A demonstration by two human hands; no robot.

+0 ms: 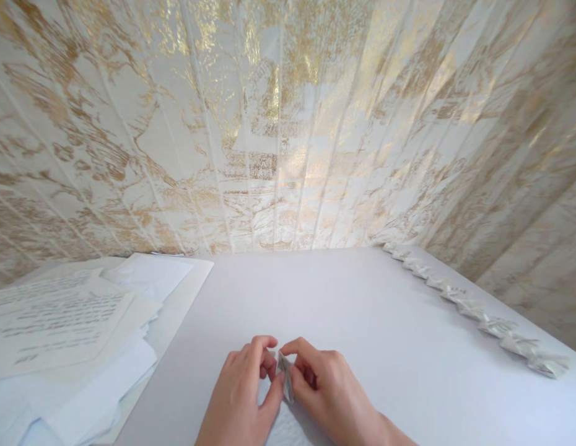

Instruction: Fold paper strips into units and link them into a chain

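A small folded piece of paper (286, 379), greyish with a pointed top, stands upright between my two hands near the front of the white table. My right hand (332, 381) pinches its right side between thumb and curled fingers, the index fingertip at the paper's top. My left hand (248, 384) has its thumb pressed to the lower left side, while its index finger arches above. The other left fingers are curled and partly hidden, as is the paper's lower left part.
A row of folded paper pieces (471, 308) runs along the right edge of the white table (288, 297). Loose paper sheets (60, 316), some with writing, lie piled at the left. Behind stands a wall with a gold-patterned covering (279, 124).
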